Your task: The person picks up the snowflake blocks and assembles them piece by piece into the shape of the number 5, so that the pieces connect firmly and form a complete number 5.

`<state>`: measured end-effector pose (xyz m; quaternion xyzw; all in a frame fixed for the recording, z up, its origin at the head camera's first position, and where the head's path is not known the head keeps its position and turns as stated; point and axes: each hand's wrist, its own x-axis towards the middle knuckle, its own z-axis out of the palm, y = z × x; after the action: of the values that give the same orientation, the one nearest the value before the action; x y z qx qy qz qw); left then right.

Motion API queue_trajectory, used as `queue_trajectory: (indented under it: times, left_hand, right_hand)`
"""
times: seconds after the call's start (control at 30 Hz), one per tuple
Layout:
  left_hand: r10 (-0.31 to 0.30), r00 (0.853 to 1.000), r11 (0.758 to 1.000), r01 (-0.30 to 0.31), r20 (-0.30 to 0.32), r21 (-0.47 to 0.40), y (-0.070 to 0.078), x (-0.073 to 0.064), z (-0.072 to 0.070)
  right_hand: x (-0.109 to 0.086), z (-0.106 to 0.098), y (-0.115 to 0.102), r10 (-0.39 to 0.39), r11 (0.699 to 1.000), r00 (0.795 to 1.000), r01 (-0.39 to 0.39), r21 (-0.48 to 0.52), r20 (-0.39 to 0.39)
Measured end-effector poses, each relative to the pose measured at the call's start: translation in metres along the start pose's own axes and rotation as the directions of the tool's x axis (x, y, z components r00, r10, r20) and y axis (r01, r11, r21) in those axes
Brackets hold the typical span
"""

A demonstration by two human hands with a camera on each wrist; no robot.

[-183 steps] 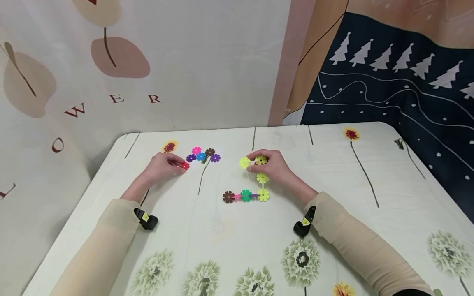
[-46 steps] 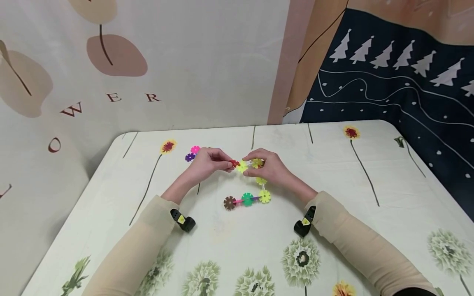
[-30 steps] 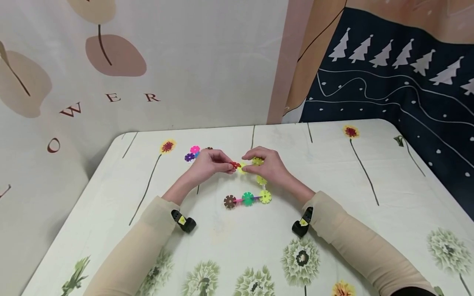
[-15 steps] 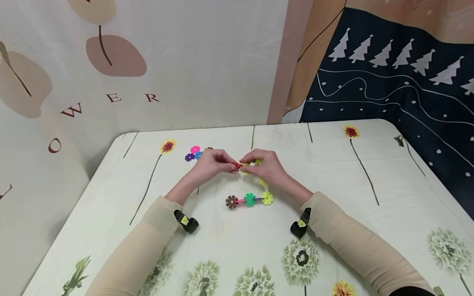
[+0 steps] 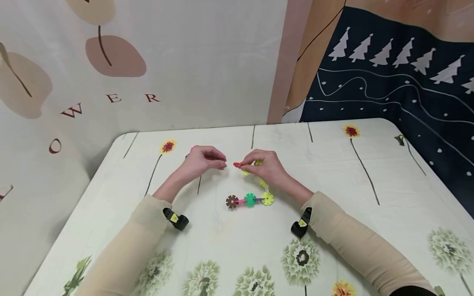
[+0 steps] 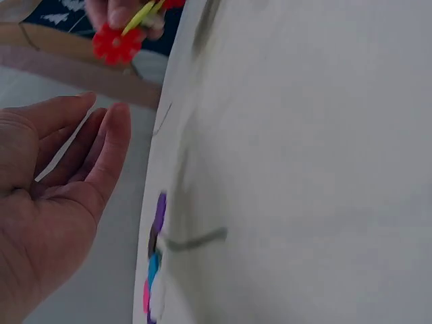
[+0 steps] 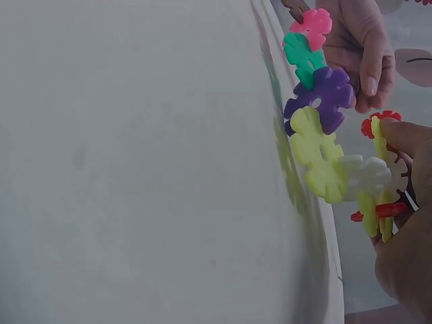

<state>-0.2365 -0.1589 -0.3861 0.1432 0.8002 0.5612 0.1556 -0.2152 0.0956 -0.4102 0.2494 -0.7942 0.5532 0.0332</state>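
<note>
My right hand (image 5: 267,166) pinches a chain of flower-shaped interlocking plastic discs near its end. A red disc (image 5: 237,165) sticks out at the tip, joined to a yellow disc (image 7: 379,138) under my thumb. From the hand the chain bends through a white disc (image 7: 364,177) and a yellow disc (image 5: 268,199), then runs left by a purple disc (image 7: 325,98), a green disc (image 5: 249,200) and a pink disc (image 7: 314,28) to a brown disc (image 5: 232,202). My left hand (image 5: 201,162) holds nothing, thumb and fingers apart, left of the red disc.
Several loose discs lie on the table beyond my left hand, mostly hidden in the head view; the left wrist view shows a purple disc (image 6: 159,212), a blue disc (image 6: 153,266) and a pink disc (image 6: 146,295). A flower-print cloth (image 5: 222,246) covers the table.
My left hand carried the red disc from the loose discs to the chain's end, pressed it there, let go and drew back left. The red disc now stays with the chain in my right hand.
</note>
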Motion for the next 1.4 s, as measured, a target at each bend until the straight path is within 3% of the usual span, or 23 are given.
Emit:
queue_trajectory:
  times: [0.13,0.3,0.47,0.7,1.0,1.4]
  left_hand:
    - [-0.023,0.996,1.000,0.023,-0.086,0.002,-0.009,-0.005,-0.026]
    - [-0.050,0.979,0.990,0.075,-0.197,0.121,-0.022,-0.012,-0.055]
    - [-0.095,0.975,0.963,0.142,-0.202,0.231,-0.034,-0.016,-0.071]
    - [-0.102,0.974,0.937,0.162,-0.203,0.311,-0.045,-0.017,-0.073]
    - [-0.075,0.973,0.884,0.166,-0.216,0.437,-0.045,-0.017,-0.069]
    - [-0.073,0.977,0.882,0.157,-0.199,0.444,-0.044,-0.017,-0.068]
  right_hand:
    - [-0.002,-0.001,0.001,0.044,0.999,0.999,-0.044,0.005,0.006]
    - [-0.003,-0.001,0.000,0.062,0.998,0.998,-0.062,0.019,0.023]
    - [-0.002,-0.001,0.000,0.069,0.998,0.997,-0.069,0.003,0.031]
    - [-0.001,0.000,0.000,0.074,0.997,0.997,-0.074,-0.001,0.034]
    - [0.000,0.000,0.000,0.072,0.997,0.997,-0.072,-0.006,0.038]
    - [-0.001,-0.002,0.000,0.062,0.998,0.997,-0.063,0.019,0.034]
